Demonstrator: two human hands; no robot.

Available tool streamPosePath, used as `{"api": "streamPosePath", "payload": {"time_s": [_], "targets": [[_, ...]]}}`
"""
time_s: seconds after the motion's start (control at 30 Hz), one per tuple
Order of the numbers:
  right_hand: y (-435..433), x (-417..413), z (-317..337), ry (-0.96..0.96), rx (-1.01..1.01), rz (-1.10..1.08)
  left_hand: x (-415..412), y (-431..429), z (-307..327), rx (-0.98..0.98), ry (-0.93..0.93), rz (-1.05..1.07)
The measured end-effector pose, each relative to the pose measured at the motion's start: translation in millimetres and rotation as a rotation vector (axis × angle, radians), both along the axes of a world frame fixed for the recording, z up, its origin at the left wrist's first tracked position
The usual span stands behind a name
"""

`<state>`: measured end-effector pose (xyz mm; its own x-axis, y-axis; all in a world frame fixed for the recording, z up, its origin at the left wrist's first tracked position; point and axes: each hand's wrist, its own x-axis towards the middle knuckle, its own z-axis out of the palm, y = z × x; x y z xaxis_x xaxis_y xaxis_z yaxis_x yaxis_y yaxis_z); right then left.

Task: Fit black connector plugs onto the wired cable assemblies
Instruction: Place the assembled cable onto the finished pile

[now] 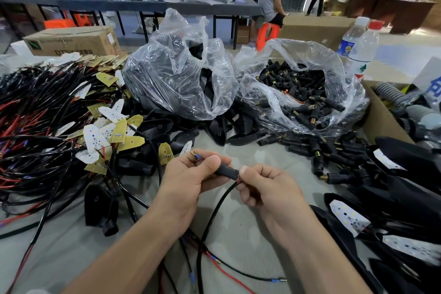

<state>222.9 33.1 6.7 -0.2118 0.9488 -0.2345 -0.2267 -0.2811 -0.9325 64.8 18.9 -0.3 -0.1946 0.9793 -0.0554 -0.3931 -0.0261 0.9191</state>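
Observation:
My left hand (pixel 191 178) grips a black connector plug (pixel 226 171) at the table's middle; a blue-sleeved wire terminal (pixel 196 156) sticks out past its fingers. My right hand (pixel 265 186) pinches the black cable (pixel 216 207) just behind the plug, where red wire shows. The cable curves down toward me. Loose black plugs (pixel 317 150) with brass tips lie to the right, and more fill an open clear bag (pixel 298 93).
A heap of wired assemblies with LED boards (pixel 59 126) covers the left. A second clear bag (pixel 181 74) holds black parts. Black housings (pixel 393 198) pile up at right. Water bottles (pixel 360 48) and a cardboard box (pixel 381 117) stand far right. People are at the back.

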Motion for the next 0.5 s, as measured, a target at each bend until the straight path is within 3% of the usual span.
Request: {"api": "streamPosePath", "payload": {"time_s": [0.13, 0.23, 0.5], "targets": [[1.8, 5.7, 5.5, 0.233, -0.174, 0.078, -2.0, -0.2, 4.7, 0.001, -0.080, -0.065], [0.6, 4.8, 6.5, 0.315, -0.188, 0.125, -2.8, -0.9, 7.5, 0.009, -0.127, -0.089], [-5.7, -7.5, -0.5, 0.127, -0.010, 0.099, -4.2, -1.2, 8.9, 0.051, -0.125, -0.096]]}}
